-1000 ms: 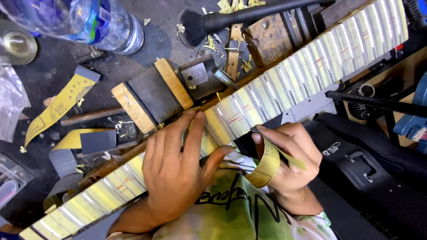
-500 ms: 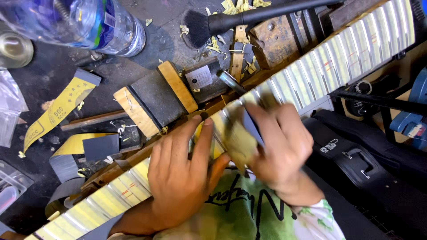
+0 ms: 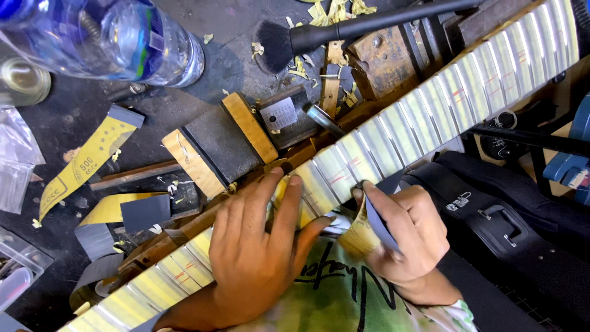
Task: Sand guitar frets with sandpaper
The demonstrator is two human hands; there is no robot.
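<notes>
- The right hand (image 3: 402, 237) has its grip clenched on a folded strip of sandpaper (image 3: 364, 230), yellow on the back and grey on the face, thumb on top, its edge just beside the neck (image 3: 393, 132).
- The left hand (image 3: 261, 249) lies flat, fingers spread, pressing on the neck; its grip is released, grasping nothing.
- The neck, taped between its frets, runs slantwise from lower left to upper right across the bench (image 3: 80, 117).
- Beyond the left fingers sits a wooden block (image 3: 221, 144) with a dark pad.
- Further off lie a brush (image 3: 344, 31), a plastic bottle (image 3: 104, 40) and loose sandpaper strips (image 3: 86, 163).
- A black case (image 3: 510, 227) lies right of the right hand.
</notes>
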